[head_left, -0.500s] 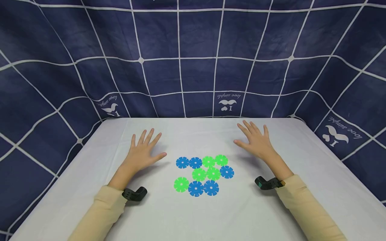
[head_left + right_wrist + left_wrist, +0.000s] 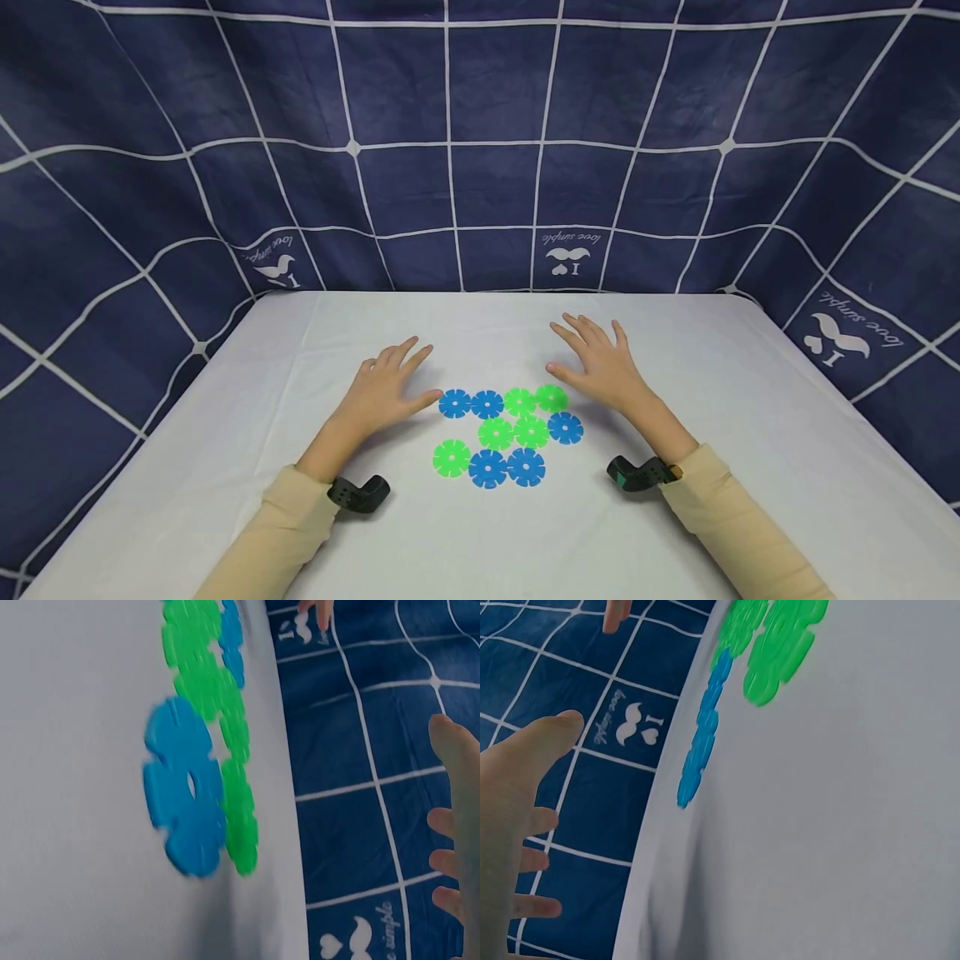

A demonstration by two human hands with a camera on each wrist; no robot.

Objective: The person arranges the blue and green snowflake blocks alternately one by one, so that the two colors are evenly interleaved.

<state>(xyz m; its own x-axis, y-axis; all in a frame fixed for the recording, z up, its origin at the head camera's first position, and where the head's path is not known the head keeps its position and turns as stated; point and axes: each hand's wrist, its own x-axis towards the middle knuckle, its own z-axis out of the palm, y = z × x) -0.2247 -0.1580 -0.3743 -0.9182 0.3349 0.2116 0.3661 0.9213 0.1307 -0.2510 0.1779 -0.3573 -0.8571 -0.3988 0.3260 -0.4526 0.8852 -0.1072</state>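
Flat, notched plastic discs like snowflake building pieces lie in three rows on the white tabletop, some blue, some green. My left hand [image 2: 381,390] hovers left of the back row, fingers spread and relaxed, its thumb tip right beside the leftmost blue disc [image 2: 454,404]. On the other side, my right hand [image 2: 602,369] is held over the cloth with loosely bent fingers, nearest the back green disc [image 2: 552,397] and the right-hand blue disc [image 2: 565,428]. Both hands hold nothing. The right wrist view shows that blue disc [image 2: 186,791] close up.
A white cloth [image 2: 360,558] covers the table. Dark blue curtains [image 2: 495,187] with white grid lines stand behind it and along both sides. Each forearm wears a black wrist device, the left one [image 2: 360,494] and the right one [image 2: 637,473], low over the cloth.
Both hands have moved inward toward the discs, the left to the right and the right to the left, and slightly nearer the body. The fingers are a little more bent. The discs have stayed put.
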